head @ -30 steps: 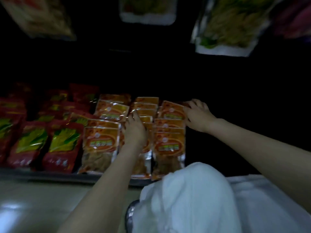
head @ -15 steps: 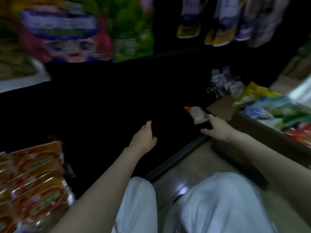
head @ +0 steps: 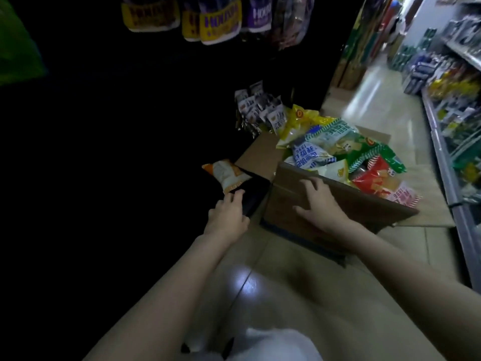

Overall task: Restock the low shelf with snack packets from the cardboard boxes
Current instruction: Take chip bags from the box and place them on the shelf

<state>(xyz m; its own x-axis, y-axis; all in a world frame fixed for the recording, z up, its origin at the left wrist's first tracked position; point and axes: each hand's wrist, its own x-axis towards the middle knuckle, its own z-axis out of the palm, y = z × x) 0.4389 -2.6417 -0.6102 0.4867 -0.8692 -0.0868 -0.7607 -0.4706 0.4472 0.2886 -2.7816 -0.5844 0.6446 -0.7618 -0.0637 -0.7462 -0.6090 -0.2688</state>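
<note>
STEP: drag cardboard box (head: 312,212) nearer low shelf (head: 253,201) | RIGHT: right hand (head: 318,203) spread flat on near wall | LEFT: left hand (head: 227,213) curled, fingertips at orange packet (head: 226,175) on shelf edge, grip unclear | TIP: push low, avoid tipping heaped snack packets (head: 346,155)

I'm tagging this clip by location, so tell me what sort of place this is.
Most likely a grocery shop aisle. Stocked shelves run along the right side, packets hang on display above the dark low shelf, and a cardboard box heaped with snack packets stands on the tiled floor.
</note>
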